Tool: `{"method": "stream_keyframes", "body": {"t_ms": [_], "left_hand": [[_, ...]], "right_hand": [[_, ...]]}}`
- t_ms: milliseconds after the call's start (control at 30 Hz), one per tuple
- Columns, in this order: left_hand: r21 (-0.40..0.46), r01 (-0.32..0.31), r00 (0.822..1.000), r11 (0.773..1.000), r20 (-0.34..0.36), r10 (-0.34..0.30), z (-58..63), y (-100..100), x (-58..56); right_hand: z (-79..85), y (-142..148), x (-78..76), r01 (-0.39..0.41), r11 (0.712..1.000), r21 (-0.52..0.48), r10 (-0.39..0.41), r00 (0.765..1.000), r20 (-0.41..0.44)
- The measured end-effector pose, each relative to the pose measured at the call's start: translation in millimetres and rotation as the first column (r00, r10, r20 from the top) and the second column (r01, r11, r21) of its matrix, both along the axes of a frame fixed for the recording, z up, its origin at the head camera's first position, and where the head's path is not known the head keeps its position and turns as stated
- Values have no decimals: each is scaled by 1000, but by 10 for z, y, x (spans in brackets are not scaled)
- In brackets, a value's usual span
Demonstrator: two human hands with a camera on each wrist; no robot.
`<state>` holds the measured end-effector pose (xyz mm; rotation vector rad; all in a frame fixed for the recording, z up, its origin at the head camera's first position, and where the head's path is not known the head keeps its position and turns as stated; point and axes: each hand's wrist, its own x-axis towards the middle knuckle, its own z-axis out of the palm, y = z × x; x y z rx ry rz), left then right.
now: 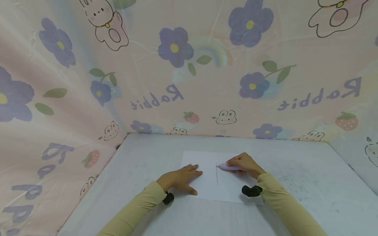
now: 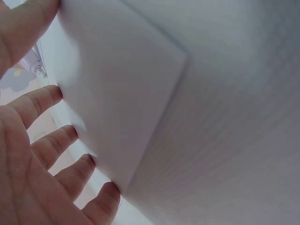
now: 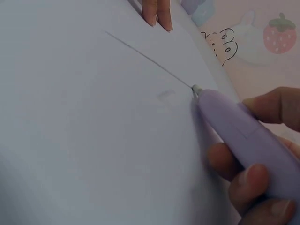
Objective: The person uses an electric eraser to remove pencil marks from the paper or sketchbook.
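A sheet of white paper [image 1: 203, 188] lies on the table with a thin dark line [image 1: 217, 177] on it. My left hand [image 1: 181, 178] rests on the sheet's left part, its fingers spread and its fingertips [image 2: 70, 131] on the paper. In my right hand [image 1: 243, 164] I grip a chunky lavender pen-shaped tool [image 3: 251, 140], thumb and fingers curled round its body. Its short pale tip [image 3: 196, 89] is right at one end of the line, the far end in the head view. What kind of tool it is I cannot tell.
Around the paper spreads the whitish table [image 1: 310, 183], with faint grey smudges on its right side. A printed curtain [image 1: 206, 82] with flowers and rabbits stands along the back and sides. A dark strap piece [image 1: 251, 191] sits at the right wrist, another [image 1: 168, 198] at the left.
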<state>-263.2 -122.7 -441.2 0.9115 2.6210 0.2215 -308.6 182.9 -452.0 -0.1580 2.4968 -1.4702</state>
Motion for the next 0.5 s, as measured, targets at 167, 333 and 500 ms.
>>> {"method": "stream_keyframes", "body": {"t_ms": [167,333,500], "left_hand": [[12,7,1000,1000,-2,-7,-6,-2,0],[16,10,1000,1000,0,-10,-14,-5,-6],[8,4,1000,1000,-5,-4,-17,-8,-11]], "right_hand": [[-4,4,7,-10,1000,-2,10,1000,-4],[-4,10,15,-5,1000,-2,5,1000,-1],[-6,6,26,-8,1000,-14,8,1000,5]]}}
